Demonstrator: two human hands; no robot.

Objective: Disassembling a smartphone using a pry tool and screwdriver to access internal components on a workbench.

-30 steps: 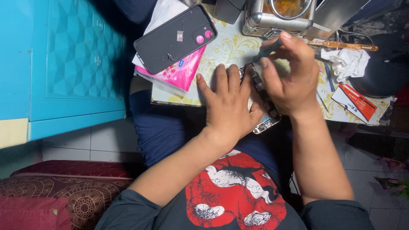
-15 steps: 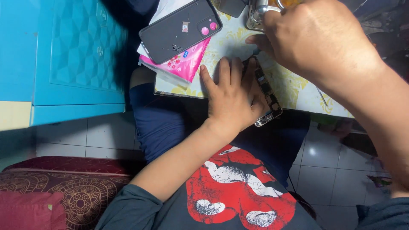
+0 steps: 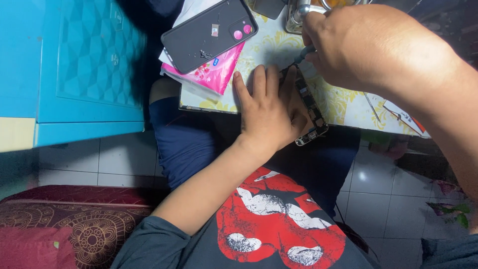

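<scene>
Fingers of the left hand (image 3: 271, 117) lay spread flat on the phone (image 3: 309, 107) overhanging the table (image 3: 259, 55) edge, right hand (image 3: 368, 47) pinching a tool (image 3: 303, 53); a slip might have gouged its board.

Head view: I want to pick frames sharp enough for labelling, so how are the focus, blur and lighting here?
Head view: the right hand looms large and slightly soft, close to the lens; the left hand and the opened phone body with bare circuitry under it are sharp; the black phone back cover shows mild sheen; the space beneath the patterned table is dark; the white floor tile shows glare.
</scene>
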